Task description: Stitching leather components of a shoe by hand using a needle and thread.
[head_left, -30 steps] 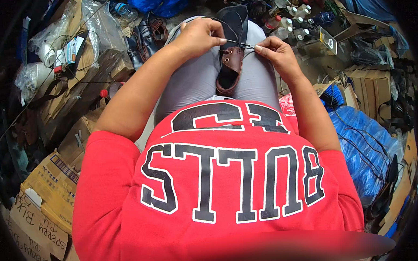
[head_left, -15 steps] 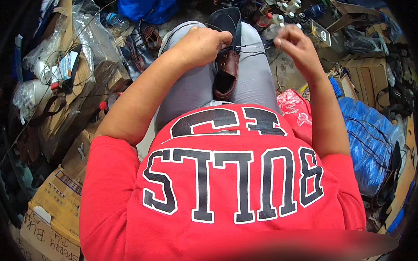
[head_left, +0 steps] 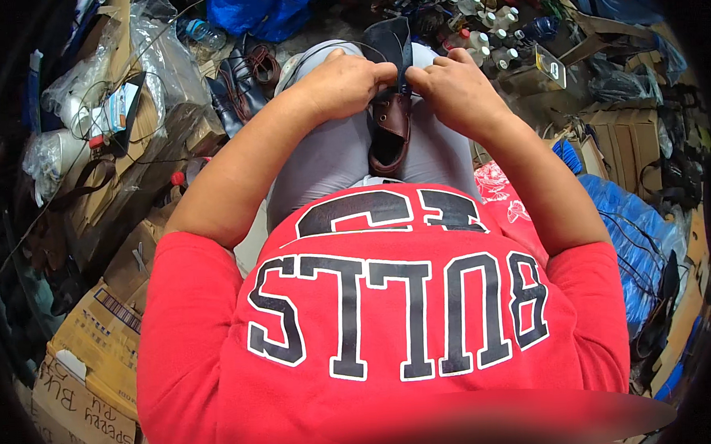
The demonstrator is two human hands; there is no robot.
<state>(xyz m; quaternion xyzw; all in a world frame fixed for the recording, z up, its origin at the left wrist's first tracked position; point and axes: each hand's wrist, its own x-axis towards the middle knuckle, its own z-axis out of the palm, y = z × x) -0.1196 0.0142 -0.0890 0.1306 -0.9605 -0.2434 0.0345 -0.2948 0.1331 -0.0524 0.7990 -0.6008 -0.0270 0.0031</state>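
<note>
A brown leather shoe (head_left: pixel 391 131) with eyelets rests between my thighs, its opening toward my body. Beyond it stands a dark, flat piece (head_left: pixel 389 39) that meets the shoe's far end; how they join is hidden by my hands. My left hand (head_left: pixel 349 81) is closed in a pinch at the left side of the dark piece. Opposite it, my right hand (head_left: pixel 454 89) is closed too, thumb and fingertips together near the shoe's far end. What either pinch holds is hidden. A thin dark cord (head_left: pixel 316 51) loops over my left knee beside the left hand.
Dark shoes (head_left: pixel 235 88) lie on the floor to the left, near plastic wrap and cardboard (head_left: pixel 117 113). Several small bottles (head_left: pixel 494 35) stand at the far right. Blue plastic-wrapped goods (head_left: pixel 630 238) and a cardboard box (head_left: pixel 623 143) sit to my right.
My right hand has come in leftward from beside the bottles to the shoe's far end, close to my left hand. The thin cord stretched on the right is now hidden.
</note>
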